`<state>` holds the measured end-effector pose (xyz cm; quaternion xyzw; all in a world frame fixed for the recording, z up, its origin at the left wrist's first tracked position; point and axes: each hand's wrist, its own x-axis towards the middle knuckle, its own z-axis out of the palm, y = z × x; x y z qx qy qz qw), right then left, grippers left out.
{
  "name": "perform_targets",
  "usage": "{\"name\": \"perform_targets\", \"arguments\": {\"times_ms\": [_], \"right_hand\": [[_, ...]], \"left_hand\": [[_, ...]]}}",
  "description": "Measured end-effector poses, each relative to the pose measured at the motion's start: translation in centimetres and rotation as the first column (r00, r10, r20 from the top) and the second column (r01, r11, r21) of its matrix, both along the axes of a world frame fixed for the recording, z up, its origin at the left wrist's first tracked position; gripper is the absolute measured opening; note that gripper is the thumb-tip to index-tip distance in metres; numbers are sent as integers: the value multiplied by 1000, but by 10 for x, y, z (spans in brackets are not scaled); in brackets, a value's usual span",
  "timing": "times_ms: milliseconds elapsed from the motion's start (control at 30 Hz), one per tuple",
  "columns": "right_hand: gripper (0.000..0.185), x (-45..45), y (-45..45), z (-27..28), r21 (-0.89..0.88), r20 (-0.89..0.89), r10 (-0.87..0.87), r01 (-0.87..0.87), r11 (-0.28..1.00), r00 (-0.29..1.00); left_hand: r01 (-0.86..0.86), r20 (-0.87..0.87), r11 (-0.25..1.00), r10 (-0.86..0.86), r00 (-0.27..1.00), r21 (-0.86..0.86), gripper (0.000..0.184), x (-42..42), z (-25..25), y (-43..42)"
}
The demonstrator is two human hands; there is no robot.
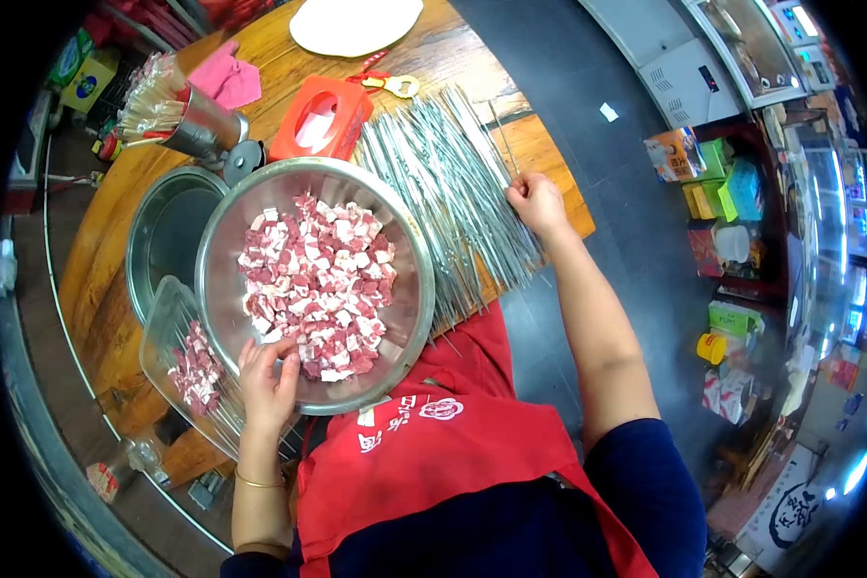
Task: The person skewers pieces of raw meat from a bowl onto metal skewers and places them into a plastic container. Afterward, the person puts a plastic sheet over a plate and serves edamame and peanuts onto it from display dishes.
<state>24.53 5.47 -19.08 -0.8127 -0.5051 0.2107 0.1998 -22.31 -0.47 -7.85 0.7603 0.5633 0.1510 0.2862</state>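
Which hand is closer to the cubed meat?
The left hand: its fingers are at the meat in the bowl. The right hand is beyond the bowl, holding a skewer.

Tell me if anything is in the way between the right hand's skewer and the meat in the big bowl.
Yes: between the skewer in the right hand and the meat lie the loose skewers, then the rim of the bowl. Nothing visible blocks the left hand, whose fingers reach inside the bowl.
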Motion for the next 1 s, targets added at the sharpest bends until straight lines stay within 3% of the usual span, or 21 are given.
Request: {"name": "perform_targets", "arguments": {"times_ms": [67,167,267,433,500,533,567,633,700,733,800,867,967,1000], "right_hand": [[15,4,-1,-11,114,116,114,-128,985,987],[17,6,0,-20,134,173,119,-143,981,978],[20,3,-2,-11,101,43,17,-21,995,999],[19,1,-11,-10,163,56,6,-15,987,998],[21,-8,-21,-2,218,-35,-29,36,975,999],[21,-28,-26,30,152,-136,-15,36,988,991],[18,-37,-34,26,290,-261,69,10,957,963],[17,-73,-54,60,145,-564,-4,103,984,826],[16,-98,-79,82,-55,-694,-107,96,994,712],[16,-112,-92,83,-55,-699,-101,87,995,708],[16,-139,-114,86,-5,-791,-116,183,983,601],[18,-151,-135,94,6,-812,-54,101,995,581],[18,-164,-162,91,-33,-847,-65,71,997,527],[18,-168,-168,93,-47,-848,-68,54,997,526]], "left_hand": [[10,1,1000,-10,1000,16,14,2,-1,0],[4,14,1000,-4,1000,-6,15,1,-4,1],[1,-11,1000,-1,1000,-11,15,-3,1,6],[-57,8,998,57,998,23,16,-19,2,12],[-65,4,997,65,998,28,17,-23,0,20],[-54,6,998,54,999,21,19,-28,-2,23],[-128,104,990,134,986,-57,20,-33,-10,25],[-203,220,965,236,946,-163,22,-34,-22,35],[-185,252,970,221,942,-160,22,-31,-38,50],[-155,261,979,185,947,-130,21,-28,-49,58],[-113,98,994,112,989,7,18,-10,-39,74],[-101,97,995,98,990,23,14,4,-49,88],[52,-158,989,-29,987,140,13,22,-59,112],[62,-158,988,-39,987,144,13,25,-62,120]]}}
